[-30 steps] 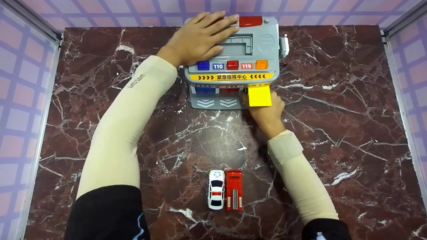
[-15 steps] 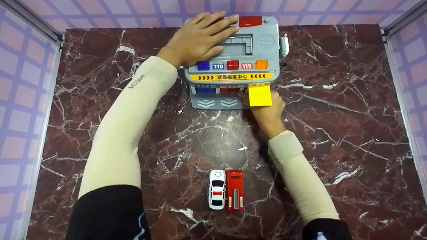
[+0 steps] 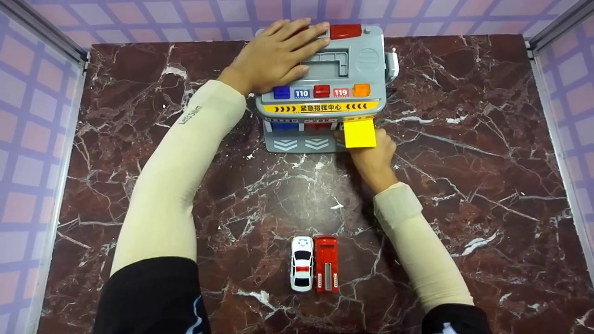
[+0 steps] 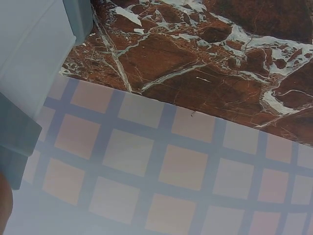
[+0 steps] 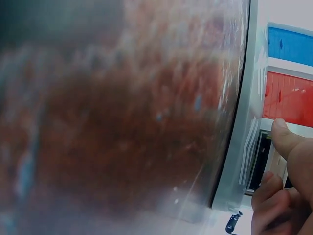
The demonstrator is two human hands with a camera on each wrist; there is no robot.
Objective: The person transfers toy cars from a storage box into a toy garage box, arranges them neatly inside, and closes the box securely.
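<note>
A grey toy rescue station point(image 3: 359, 65) with blue, red and orange buttons stands at the table's far edge. My left hand point(image 3: 276, 51) lies flat on its roof, fingers straight. My right hand point(image 3: 373, 157) reaches into the rightmost bay under the raised yellow door point(image 3: 359, 133), which rests over the fingers. In the right wrist view the thumb point(image 5: 286, 139) touches the bay frame beside the red door point(image 5: 288, 98) and blue door point(image 5: 291, 45), with the other fingers curled below; what they hold is hidden. A white police car point(image 3: 301, 263) and red fire truck point(image 3: 326, 263) sit side by side near me.
The dark red marble table point(image 3: 464, 162) is fenced by purple checkered walls point(image 3: 32, 116) on the left, right and back. The left wrist view shows the station's grey corner point(image 4: 29, 49), marble and a wall panel point(image 4: 171, 166).
</note>
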